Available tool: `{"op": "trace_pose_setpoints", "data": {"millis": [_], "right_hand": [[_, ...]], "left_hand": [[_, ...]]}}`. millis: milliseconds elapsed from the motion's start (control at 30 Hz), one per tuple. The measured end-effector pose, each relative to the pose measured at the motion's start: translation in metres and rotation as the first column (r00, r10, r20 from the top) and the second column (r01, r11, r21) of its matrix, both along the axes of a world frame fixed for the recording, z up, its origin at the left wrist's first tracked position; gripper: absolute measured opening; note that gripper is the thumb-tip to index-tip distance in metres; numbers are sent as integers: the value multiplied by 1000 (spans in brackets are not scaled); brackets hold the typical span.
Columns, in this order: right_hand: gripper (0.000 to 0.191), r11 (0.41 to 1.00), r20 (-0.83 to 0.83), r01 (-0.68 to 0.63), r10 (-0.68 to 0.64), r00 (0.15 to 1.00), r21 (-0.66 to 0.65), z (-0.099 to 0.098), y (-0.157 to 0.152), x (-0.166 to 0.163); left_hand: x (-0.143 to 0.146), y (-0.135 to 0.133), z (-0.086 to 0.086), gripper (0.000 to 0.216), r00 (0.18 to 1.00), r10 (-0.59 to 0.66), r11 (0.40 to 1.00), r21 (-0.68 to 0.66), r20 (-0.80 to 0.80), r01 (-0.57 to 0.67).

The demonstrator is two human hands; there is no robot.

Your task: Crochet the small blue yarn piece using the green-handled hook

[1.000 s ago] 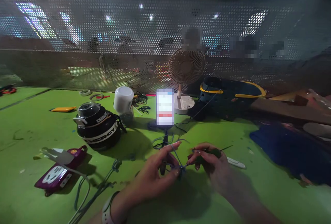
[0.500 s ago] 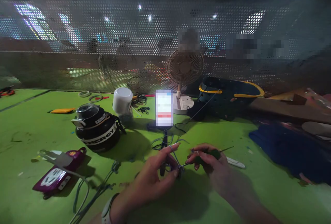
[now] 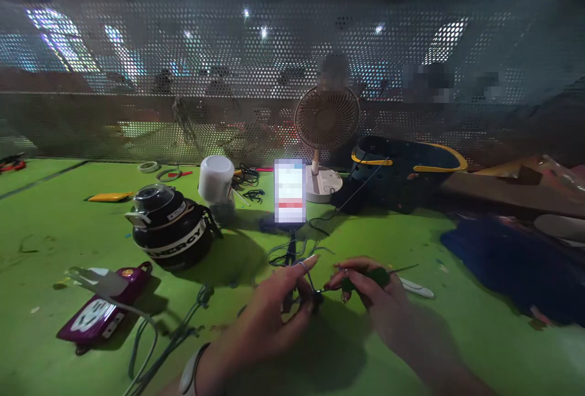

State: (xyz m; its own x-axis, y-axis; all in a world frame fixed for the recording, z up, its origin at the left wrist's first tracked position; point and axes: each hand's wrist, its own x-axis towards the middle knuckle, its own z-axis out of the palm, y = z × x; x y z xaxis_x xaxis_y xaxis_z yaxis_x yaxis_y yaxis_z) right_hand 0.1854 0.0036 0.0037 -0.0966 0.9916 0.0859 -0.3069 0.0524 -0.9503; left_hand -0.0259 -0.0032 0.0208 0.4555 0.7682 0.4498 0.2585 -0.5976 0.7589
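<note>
A small dark piece of yarn work [image 3: 317, 300] is pinched between the thumb and fingers of my left hand [image 3: 274, 307]. Its blue-grey yarn [image 3: 309, 275] runs up over my raised left index finger. My right hand [image 3: 381, 295] is closed around the dark green handle of a crochet hook [image 3: 379, 275]. The hook's thin metal tip points left and reaches the work at my left fingertips; whether it sits inside a loop cannot be made out. Just beyond my right hand lies a slim white object [image 3: 418, 288], partly hidden by it.
A lit phone [image 3: 290, 192] stands ahead, beside a fan [image 3: 326, 119]. To the left are a black bottle [image 3: 173, 237], a white jar [image 3: 217, 176] and a purple power strip [image 3: 103, 317] with cords. On the right are a dark basket [image 3: 388, 176] and blue cloth [image 3: 512, 268].
The fingers of my left hand have curled in slightly around the yarn work. My right hand has shifted a little, and the hook has tilted slightly. The other things stay put.
</note>
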Motion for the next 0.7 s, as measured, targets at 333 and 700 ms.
{"op": "trace_pose_setpoints", "data": {"millis": [333,700], "right_hand": [[10,941,352,98,-216,911,325,6,-14,2],[12,980,233,73,-116,966,187,-5,-4,2]], "left_hand": [[3,12,-22,69,993,106,962,260,-54,-89],[8,5,-10,55,968,250,958,156,-33,-242]]}}
